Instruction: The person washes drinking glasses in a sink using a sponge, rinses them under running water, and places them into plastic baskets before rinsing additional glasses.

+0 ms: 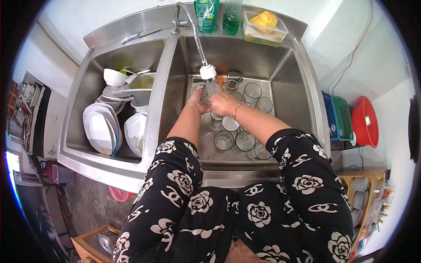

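Note:
Under the white tap head [208, 72], a clear drinking glass [211, 89] is held in the right-hand sink basin. My left hand [200, 102] is closed around its left side. My right hand [222, 104], a bracelet at the wrist, is closed against its right side; its fingertips are partly hidden. Several clear glasses [244, 141] stand on the basin floor below and to the right of my hands. A glass mug [233, 80] stands behind them. Something orange shows just beyond my right hand.
In the left basin are white plates [100, 129] and a white bowl [114, 77]. A knife [141, 36], a green pouch [206, 16], a glass of green liquid [231, 22] and a plastic tub with a yellow sponge [264, 20] line the back ledge. Red basin [365, 121] at right.

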Tool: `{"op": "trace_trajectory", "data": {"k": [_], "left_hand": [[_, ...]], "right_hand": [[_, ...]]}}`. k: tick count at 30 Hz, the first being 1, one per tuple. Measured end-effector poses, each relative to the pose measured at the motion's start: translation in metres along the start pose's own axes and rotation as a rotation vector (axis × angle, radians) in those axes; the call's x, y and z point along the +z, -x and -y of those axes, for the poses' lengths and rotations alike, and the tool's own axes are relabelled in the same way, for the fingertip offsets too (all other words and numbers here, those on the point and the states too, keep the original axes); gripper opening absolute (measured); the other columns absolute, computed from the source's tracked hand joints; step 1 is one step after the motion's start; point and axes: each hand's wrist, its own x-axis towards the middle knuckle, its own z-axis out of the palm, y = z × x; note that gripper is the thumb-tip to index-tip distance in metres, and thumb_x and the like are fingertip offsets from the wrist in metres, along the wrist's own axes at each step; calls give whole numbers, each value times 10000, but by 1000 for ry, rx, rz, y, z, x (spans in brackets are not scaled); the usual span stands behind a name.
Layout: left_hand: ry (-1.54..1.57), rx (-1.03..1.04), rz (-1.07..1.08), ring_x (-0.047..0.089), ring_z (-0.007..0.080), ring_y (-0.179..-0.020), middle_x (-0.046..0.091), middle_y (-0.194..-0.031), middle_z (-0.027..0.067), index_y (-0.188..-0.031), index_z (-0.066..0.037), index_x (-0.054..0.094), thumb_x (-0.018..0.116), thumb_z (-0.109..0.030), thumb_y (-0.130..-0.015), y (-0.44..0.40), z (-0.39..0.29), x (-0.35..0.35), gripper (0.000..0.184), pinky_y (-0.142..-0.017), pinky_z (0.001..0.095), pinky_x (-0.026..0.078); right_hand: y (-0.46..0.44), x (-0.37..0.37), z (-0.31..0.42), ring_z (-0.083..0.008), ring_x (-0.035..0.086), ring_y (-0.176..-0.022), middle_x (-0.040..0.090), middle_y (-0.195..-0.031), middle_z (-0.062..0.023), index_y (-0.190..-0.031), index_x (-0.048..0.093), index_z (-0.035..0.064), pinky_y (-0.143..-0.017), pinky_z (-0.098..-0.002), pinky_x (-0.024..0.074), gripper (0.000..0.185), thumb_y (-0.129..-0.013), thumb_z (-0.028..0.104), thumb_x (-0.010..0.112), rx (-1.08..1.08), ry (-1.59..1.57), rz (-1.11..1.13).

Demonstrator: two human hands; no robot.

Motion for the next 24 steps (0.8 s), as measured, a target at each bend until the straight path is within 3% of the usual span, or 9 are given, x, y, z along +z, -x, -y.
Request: {"op": "trace_trajectory", "data": {"k": [7,9,12,15,17,19,21,23,24], "left_hand": [[45,-73,2,601,286,-989,626,-1075,137,-1129,-109,552,372,-390,-932,-33,3,-25,387,-734,456,517],[61,-63,55,607,275,-975,630,-1068,124,-1122,-110,556,386,-373,-929,-43,-1,-26,369,-724,453,519],[-28,45,110,613,271,-954,629,-1065,117,-1123,-116,555,402,-361,-926,-29,-2,-20,349,-754,455,507],[-53,17,-207,617,268,-962,629,-1067,116,-1111,-114,563,398,-355,-929,21,0,12,343,-808,486,493],[-22,-1,-30,618,271,-961,630,-1062,116,-1102,-116,570,394,-352,-931,-16,1,-8,341,-806,504,490],[1,-37,59,619,271,-963,631,-1060,112,-1094,-113,575,390,-351,-931,-48,5,-27,343,-807,518,488],[11,-72,60,618,270,-970,632,-1059,105,-1085,-105,579,386,-354,-931,-62,2,-37,350,-812,528,485],[27,-54,2,614,281,-980,621,-1089,112,-1119,-111,562,388,-361,-931,-34,3,-25,358,-815,530,484],[36,-46,-25,612,287,-985,616,-1104,116,-1136,-114,554,388,-364,-931,-24,3,-19,363,-817,530,484]], "right_hand": [[9,2,-12,-373,602,-937,632,-933,-228,-954,626,27,-808,-435,464,229,-819,203,572,-100,151,64],[-2,2,3,-370,603,-936,632,-929,-223,-957,624,24,-807,-436,466,221,-811,179,565,72,-91,-19],[-2,19,-1,-367,609,-919,636,-903,-213,-967,624,26,-793,-440,472,222,-818,176,557,-40,-208,-105],[10,15,-10,-354,620,-898,644,-896,-199,-1008,619,39,-774,-444,482,246,-833,197,552,-66,1,-34],[3,13,-13,-350,622,-897,648,-899,-190,-1028,620,53,-768,-441,484,252,-838,202,547,22,-45,3],[-1,13,-9,-343,625,-900,654,-903,-181,-1031,620,53,-772,-427,484,257,-840,209,548,22,-489,0],[0,16,-8,-334,629,-899,660,-906,-172,-1035,619,50,-759,-418,484,264,-849,221,544,-42,-385,4],[9,19,-15,-322,636,-897,666,-907,-164,-1040,617,45,-730,-412,485,274,-865,239,536,-152,274,17],[8,19,-15,-319,636,-903,666,-922,-159,-1031,620,41,-732,-411,483,272,-867,239,529,-80,127,-5]]}}
